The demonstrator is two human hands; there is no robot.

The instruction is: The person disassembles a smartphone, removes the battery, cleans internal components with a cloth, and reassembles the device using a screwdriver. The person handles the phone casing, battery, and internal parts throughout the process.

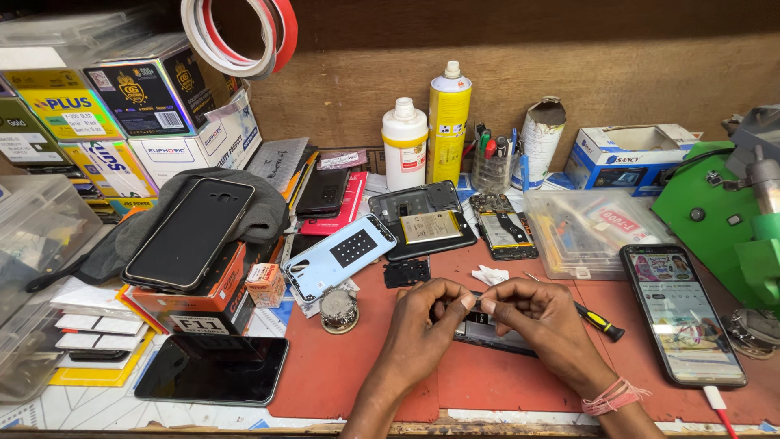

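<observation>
Both my hands meet over a dark opened phone body lying on the red work mat. My left hand and my right hand pinch a small part between their fingertips, just above that phone. What the small part is cannot be made out. A screwdriver with a black and yellow handle lies just right of my right hand. A crumpled white scrap sits just beyond my fingers.
A lit phone lies at right with a cable. Opened phones with a battery, a light blue back cover, dark phones, stacked boxes, a white bottle, yellow spray can and clear tray surround the mat.
</observation>
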